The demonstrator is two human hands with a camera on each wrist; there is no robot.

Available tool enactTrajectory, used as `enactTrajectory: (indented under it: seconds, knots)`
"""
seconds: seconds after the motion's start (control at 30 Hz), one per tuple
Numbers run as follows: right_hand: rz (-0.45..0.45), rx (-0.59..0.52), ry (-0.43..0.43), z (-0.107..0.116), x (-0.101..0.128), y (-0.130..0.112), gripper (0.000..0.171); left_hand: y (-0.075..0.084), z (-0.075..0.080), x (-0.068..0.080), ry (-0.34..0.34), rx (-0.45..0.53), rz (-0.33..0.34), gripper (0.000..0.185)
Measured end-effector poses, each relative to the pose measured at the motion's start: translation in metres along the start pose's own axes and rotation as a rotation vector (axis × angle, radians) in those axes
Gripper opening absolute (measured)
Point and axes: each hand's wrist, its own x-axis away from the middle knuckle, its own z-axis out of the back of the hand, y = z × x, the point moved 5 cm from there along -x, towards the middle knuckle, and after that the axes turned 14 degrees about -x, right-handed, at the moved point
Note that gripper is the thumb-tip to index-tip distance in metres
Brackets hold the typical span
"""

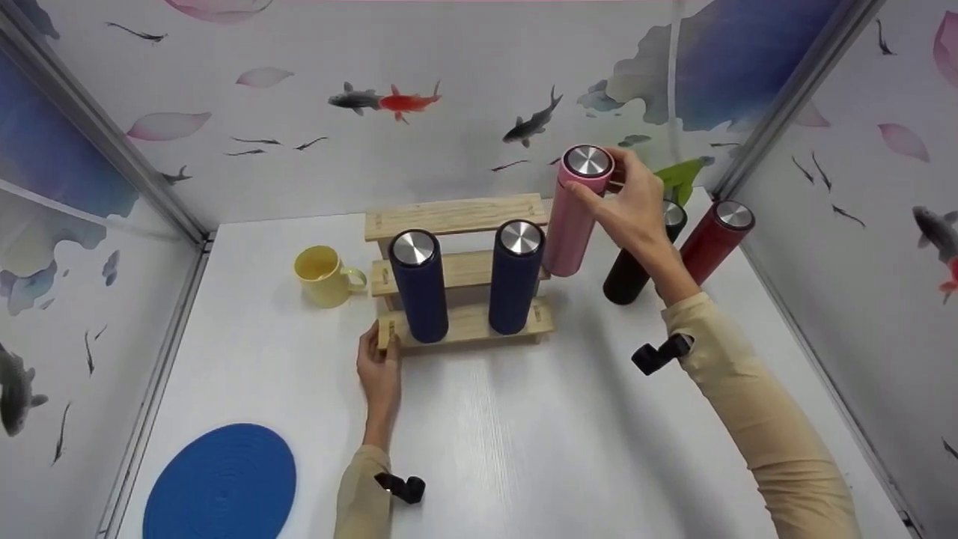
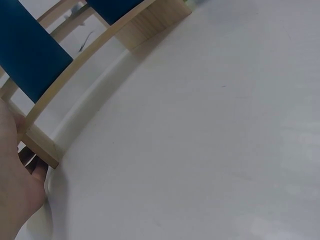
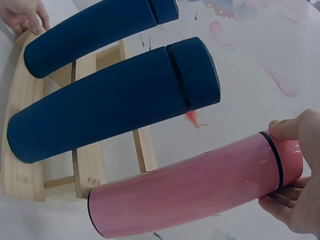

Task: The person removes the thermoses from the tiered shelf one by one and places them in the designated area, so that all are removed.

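Observation:
My right hand (image 1: pixel 625 202) grips the top of a pink flask (image 1: pixel 575 213), which hangs tilted beside the right end of a stepped wooden rack (image 1: pixel 453 215); in the right wrist view the pink flask (image 3: pixel 190 192) lies between my fingers (image 3: pixel 290 207). Two navy flasks (image 1: pixel 419 288) (image 1: pixel 515 278) stand on the rack's lowest step. My left hand (image 1: pixel 379 367) holds the rack's front left corner (image 2: pixel 42 145), thumb against the wood.
A black flask (image 1: pixel 632 262) and a red flask (image 1: pixel 712 238) stand to the right of the rack. A yellow mug (image 1: pixel 323 275) sits left of it, and a blue round mat (image 1: pixel 221 483) lies at the front left. Patterned walls enclose the white table (image 1: pixel 524 434).

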Motion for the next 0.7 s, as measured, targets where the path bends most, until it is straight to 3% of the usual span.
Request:
enactTrajectory:
  seconds: [0.3, 0.7]
  knots:
    - [-0.019, 0.03, 0.072, 0.011, 0.006, 0.016, 0.063, -0.002, 0.0, -0.001, 0.004, 0.004, 0.016, 0.046]
    - [-0.052, 0.031, 0.104, 0.016, 0.01, 0.045, 0.065, -0.002, -0.001, -0.001, -0.014, 0.043, 0.018, 0.048]
